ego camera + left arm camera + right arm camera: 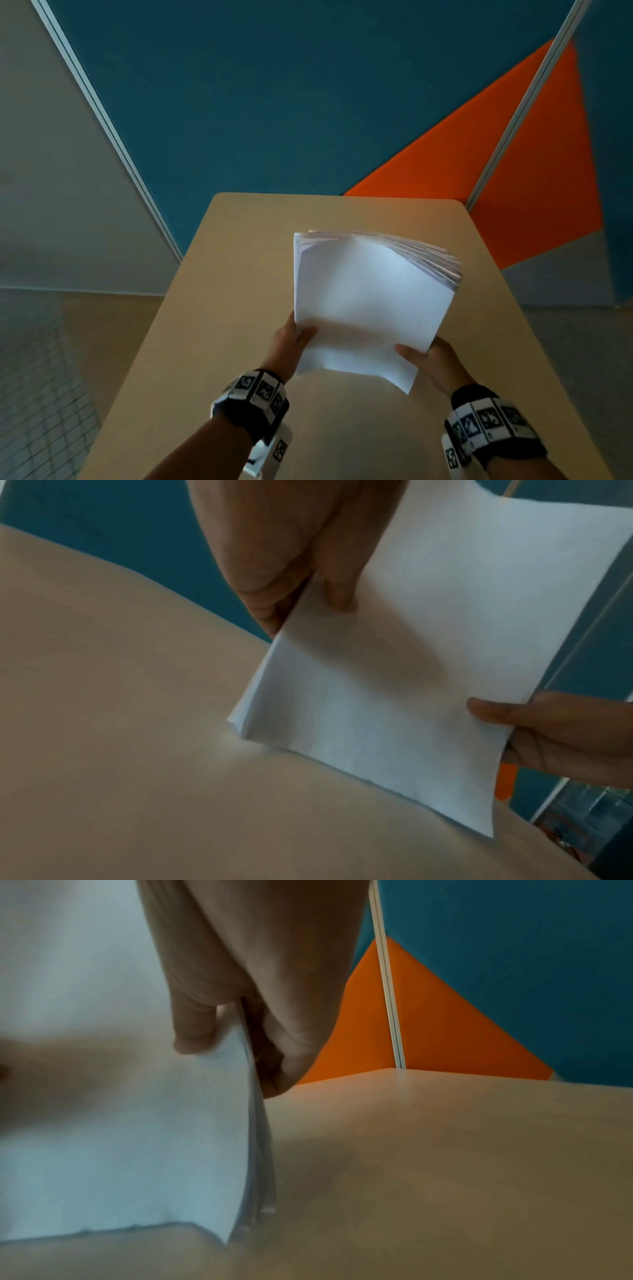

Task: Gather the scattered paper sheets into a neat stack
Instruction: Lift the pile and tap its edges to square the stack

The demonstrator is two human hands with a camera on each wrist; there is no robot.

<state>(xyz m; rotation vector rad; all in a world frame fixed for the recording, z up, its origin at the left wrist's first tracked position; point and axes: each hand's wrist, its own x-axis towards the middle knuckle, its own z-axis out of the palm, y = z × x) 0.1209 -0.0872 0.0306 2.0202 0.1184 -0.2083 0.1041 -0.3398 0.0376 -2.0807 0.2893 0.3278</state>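
Note:
A thick stack of white paper sheets [366, 301] stands nearly upright over the beige table [212, 308], its top edges fanned unevenly toward the right. My left hand [291, 339] pinches the stack's left side, thumb on the near face, fingers behind. My right hand [428, 356] pinches the right side the same way. In the left wrist view the stack [394, 683] has its lower edge at the table surface, though contact is hard to judge; my left thumb [339, 593] lies on its face. In the right wrist view the stack's edge [260, 1150] reaches down to the tabletop [445, 1164].
The table's far edge [339, 195] meets blue and orange partition panels [513, 164]. Tiled floor [44, 377] lies to the left of the table. No loose sheets show on the tabletop.

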